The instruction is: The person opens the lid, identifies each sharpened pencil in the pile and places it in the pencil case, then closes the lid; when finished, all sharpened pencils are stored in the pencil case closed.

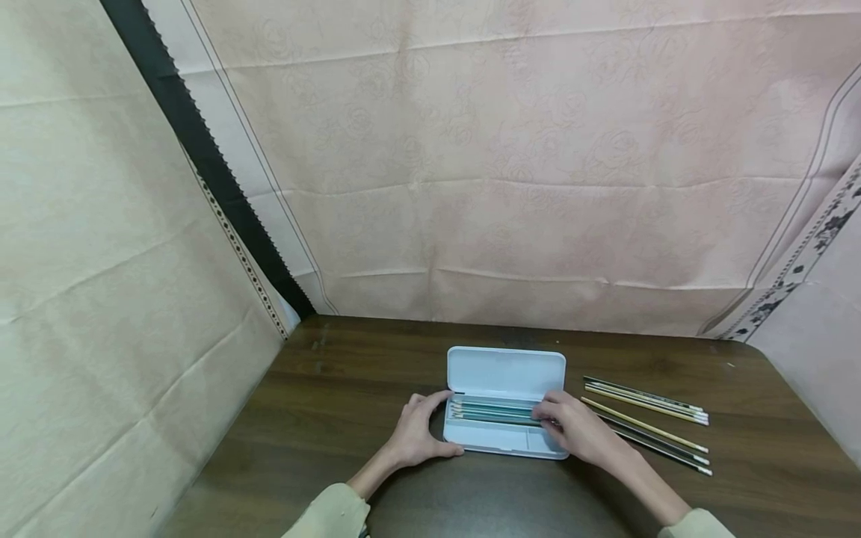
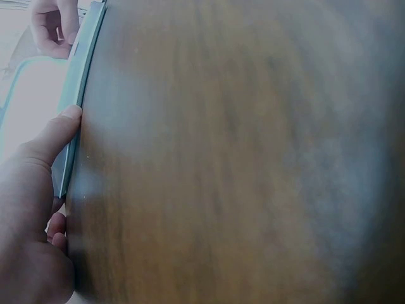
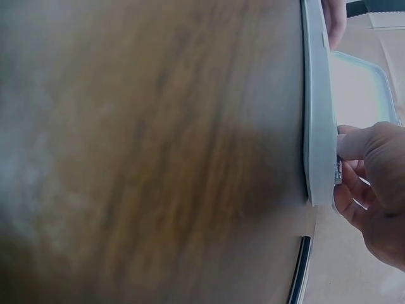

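A pale blue pencil case lies on the table with its lid raised at the back. Several green pencils lie side by side inside it, points to the left. My left hand holds the case's left end, thumb at the front edge and fingers toward the back corner; in the left wrist view the thumb presses the case wall. Over the right part of the case, my right hand pinches the end of a pencil; in the right wrist view a silvery end shows between thumb and fingers. The pinched pencil's other end cannot be told apart.
To the right of the case lie several loose pencils, yellow and dark, with white ends pointing right. The brown wooden table meets a hanging patterned cloth at its back edge. More cloth hangs on the left.
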The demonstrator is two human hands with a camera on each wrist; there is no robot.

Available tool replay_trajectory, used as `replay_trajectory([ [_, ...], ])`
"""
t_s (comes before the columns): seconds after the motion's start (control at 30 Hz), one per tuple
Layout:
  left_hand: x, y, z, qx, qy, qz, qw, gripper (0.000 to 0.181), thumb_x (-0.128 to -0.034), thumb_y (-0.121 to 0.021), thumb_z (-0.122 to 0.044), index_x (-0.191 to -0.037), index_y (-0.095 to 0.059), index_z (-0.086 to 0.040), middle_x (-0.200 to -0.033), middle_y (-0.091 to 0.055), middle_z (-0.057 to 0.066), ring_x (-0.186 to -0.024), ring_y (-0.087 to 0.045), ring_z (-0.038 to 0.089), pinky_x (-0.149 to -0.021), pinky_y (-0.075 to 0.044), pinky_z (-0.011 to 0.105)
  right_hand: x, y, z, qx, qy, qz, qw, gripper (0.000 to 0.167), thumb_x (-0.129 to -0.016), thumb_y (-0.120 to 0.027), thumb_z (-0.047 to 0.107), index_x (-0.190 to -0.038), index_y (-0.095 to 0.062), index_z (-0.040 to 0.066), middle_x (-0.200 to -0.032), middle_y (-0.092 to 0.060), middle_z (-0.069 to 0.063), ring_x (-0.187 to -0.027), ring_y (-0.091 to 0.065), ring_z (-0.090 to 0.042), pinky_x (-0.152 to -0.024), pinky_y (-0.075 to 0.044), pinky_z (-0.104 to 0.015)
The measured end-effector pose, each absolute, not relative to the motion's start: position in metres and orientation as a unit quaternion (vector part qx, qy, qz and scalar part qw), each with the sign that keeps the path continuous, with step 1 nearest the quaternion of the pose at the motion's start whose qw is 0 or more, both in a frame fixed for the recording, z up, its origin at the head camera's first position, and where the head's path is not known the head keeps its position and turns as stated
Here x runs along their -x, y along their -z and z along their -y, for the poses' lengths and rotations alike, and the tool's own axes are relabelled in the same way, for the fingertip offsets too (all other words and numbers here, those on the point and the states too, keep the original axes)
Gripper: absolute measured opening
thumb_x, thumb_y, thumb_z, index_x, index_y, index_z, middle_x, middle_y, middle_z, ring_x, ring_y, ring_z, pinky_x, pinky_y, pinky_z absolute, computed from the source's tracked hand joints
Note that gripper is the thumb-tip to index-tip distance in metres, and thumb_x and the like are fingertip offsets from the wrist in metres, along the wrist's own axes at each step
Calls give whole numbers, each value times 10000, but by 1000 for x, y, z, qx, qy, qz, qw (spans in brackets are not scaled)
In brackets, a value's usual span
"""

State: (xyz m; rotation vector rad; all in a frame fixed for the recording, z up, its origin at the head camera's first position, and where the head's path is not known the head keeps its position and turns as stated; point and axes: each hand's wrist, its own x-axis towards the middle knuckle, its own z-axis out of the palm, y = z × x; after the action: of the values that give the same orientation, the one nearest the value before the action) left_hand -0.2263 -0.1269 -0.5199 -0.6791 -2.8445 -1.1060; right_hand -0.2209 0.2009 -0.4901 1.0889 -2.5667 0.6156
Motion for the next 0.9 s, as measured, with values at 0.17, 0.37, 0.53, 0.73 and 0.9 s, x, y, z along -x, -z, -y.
replay_trajectory([
  [0.17,228,520,125,216,352,911,6,927,-694,-897,-485,-1466,-496,-167,-1321,-539,39,-1066,-412,209,-857,-365,434,220,490,-202,-371,-213,893,143,201,-790,-807,-31,-923,-758,112,-888,-589,50,-804,-521,-93,-676,-508,-289],
  [0.37,228,520,124,214,354,911,4,926,-698,-891,-496,-1467,-495,-165,-1313,-539,44,-1060,-409,209,-852,-365,429,218,488,-213,-351,-238,894,147,204,-808,-784,-40,-943,-751,110,-925,-605,42,-823,-542,-102,-678,-514,-305],
  [0.53,225,521,125,218,356,909,5,925,-697,-897,-480,-1463,-499,-149,-1323,-539,49,-1076,-410,218,-858,-368,438,217,488,-238,-339,-270,880,194,255,-771,-773,-115,-926,-742,84,-880,-616,64,-742,-518,-43,-600,-476,-254],
  [0.73,225,521,126,217,358,908,6,924,-694,-902,-471,-1462,-500,-152,-1308,-539,45,-1063,-407,209,-851,-364,428,219,485,-280,-332,-278,865,253,286,-736,-765,-152,-900,-723,78,-839,-640,21,-683,-498,-5,-579,-409,-178],
  [0.9,226,520,126,219,356,909,8,921,-698,-899,-471,-1464,-498,-151,-1317,-543,45,-1069,-408,210,-857,-362,431,219,484,-317,-311,-268,866,285,339,-680,-778,-178,-892,-717,80,-829,-652,18,-663,-509,5,-574,-398,-152],
])
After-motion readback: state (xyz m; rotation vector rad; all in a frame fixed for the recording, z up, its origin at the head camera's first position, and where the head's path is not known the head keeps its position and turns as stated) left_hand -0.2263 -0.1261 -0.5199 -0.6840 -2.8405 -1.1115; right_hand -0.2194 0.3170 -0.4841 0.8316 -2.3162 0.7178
